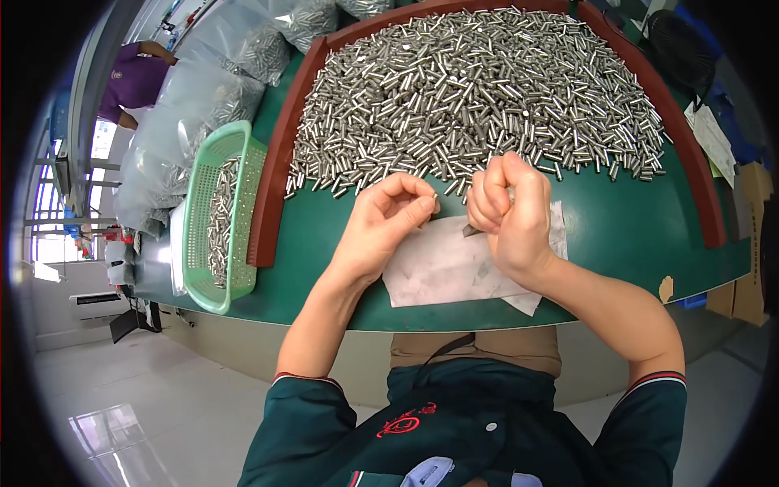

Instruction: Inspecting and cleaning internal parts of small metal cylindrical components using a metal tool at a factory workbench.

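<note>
My left hand [380, 223] is closed in a pinch above the near edge of a big heap of short metal pins [479, 89]. A small shiny metal pin [436, 196] shows at its thumb and fingertip. To its right, my right hand [515, 215] is curled into a fist, and what it holds is mostly hidden by the fingers. A small dark piece [471, 231] shows beside the fist's lower left side. Under both hands lies a smudged white cloth or paper sheet [442, 272] on the green tabletop [324, 243].
Red-brown wooden rails [280, 178] border the heap. Left of them stands a green plastic basket [231, 296] with more pins. Clear bags of pins [219, 93] line the far left, near a person in purple [134, 81]. Papers [712, 142] and a cardboard box [755, 243] are at right.
</note>
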A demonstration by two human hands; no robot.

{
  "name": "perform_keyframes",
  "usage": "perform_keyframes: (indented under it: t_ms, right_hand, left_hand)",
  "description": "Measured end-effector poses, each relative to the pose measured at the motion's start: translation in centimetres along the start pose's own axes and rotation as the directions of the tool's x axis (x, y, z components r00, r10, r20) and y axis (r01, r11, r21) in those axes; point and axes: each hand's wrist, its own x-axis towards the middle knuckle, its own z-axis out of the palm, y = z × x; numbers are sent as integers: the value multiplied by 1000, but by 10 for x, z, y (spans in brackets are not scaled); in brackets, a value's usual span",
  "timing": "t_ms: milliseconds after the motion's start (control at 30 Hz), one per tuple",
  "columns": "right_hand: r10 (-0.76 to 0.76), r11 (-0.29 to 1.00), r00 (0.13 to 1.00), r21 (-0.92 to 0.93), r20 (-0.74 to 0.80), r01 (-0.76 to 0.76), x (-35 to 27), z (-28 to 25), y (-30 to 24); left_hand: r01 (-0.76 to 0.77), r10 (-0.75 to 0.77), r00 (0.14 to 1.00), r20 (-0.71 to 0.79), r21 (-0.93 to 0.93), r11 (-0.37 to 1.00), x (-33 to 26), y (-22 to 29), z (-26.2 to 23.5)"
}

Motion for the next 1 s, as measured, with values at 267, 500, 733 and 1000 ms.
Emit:
perform_keyframes:
  t_ms: [267, 500, 733, 1000]
  right_hand:
    - [18, 1000, 1000, 15, 3, -18, 1, 1, 0]
    - [29, 999, 999, 20, -22, -29, 3, 0, -2]
    - [29, 999, 999, 22, -18, -29, 3, 2, -1]
    - [35, 999, 999, 31, -12, -35, 3, 2, -1]
  left_hand:
    - [167, -142, 985, 93, -389, 906, 5, -2, -9]
    - [88, -92, 996, 8, -395, 914, 8, 0, -5]
    - [-315, 446, 895, 14, 728, 609, 21, -5, 8]
    - [-408, 461, 856, 234, 853, 324, 15, -5, 5]
